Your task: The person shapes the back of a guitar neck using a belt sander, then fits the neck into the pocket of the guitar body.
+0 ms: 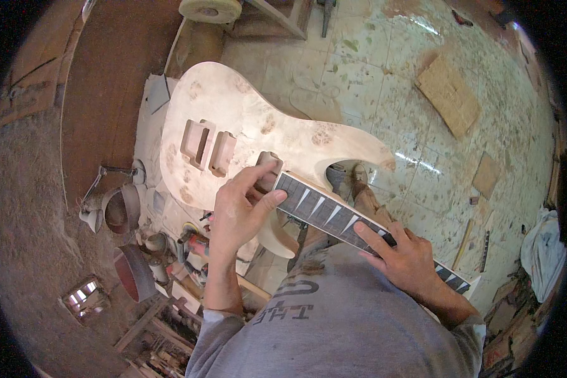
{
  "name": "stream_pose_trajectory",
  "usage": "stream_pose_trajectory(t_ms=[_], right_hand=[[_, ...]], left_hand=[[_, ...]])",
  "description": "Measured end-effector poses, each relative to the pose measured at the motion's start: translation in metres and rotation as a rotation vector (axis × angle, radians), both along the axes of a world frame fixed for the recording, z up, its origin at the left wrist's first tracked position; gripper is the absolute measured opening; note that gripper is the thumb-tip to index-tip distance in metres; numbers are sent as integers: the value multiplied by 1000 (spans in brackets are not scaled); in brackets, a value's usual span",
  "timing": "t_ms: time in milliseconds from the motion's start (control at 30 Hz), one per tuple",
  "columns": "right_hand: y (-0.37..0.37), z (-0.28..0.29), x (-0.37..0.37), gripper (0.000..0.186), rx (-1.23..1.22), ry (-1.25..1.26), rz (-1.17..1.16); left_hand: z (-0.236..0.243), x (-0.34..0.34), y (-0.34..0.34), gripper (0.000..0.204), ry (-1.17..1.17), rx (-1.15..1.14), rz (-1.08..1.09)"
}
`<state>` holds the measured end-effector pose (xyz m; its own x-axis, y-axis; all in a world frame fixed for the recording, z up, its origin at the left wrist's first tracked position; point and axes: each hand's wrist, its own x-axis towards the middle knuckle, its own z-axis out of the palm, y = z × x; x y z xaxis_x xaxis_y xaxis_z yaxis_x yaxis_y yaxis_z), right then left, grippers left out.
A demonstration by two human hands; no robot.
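Observation:
An unfinished electric guitar body [233, 113], pale wood with burl spots and cut-out cavities, lies across the view in front of me. Its dark fretboard [321, 211] with pale pointed inlays runs down toward my right side. At the body end of the neck, my left hand [242, 205] grips the guitar, its thumb on the fretboard's end and its fingers by the nearest cavity. My right hand [400, 255] is wrapped over the neck farther along, fingers across the fretboard. The neck's underside is hidden.
Sanding belts [121, 208] and a red power tool [198, 244] are at left. A round pad [210, 9] stands at the top. A brown board [448, 94] lies on the dusty tiled floor. White cloth [542, 252] hangs at right.

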<state>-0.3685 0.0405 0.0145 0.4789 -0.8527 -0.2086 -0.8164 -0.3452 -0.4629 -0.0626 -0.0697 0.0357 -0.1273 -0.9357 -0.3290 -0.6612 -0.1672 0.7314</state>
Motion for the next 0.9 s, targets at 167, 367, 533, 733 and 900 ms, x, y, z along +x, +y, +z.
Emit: stream_pose_trajectory(t_ms=[167,367,533,733,900], right_hand=[[-8,9,2,74,6,2,41],[-7,5,2,77,-16,9,54],[-7,4,3,77,-45,-5,67],[-17,9,4,78,-57,-41,112],[-20,6,4,78,-74,-63,155]], left_hand=[[-3,-3,-3,28,-79,-79,-87],[-5,-4,-1,23,-139,-149,-94],[-5,1,-2,23,-157,-167,-139],[-22,15,7,24,-64,-287,-162],[-22,18,33,34,73,-423,28]])
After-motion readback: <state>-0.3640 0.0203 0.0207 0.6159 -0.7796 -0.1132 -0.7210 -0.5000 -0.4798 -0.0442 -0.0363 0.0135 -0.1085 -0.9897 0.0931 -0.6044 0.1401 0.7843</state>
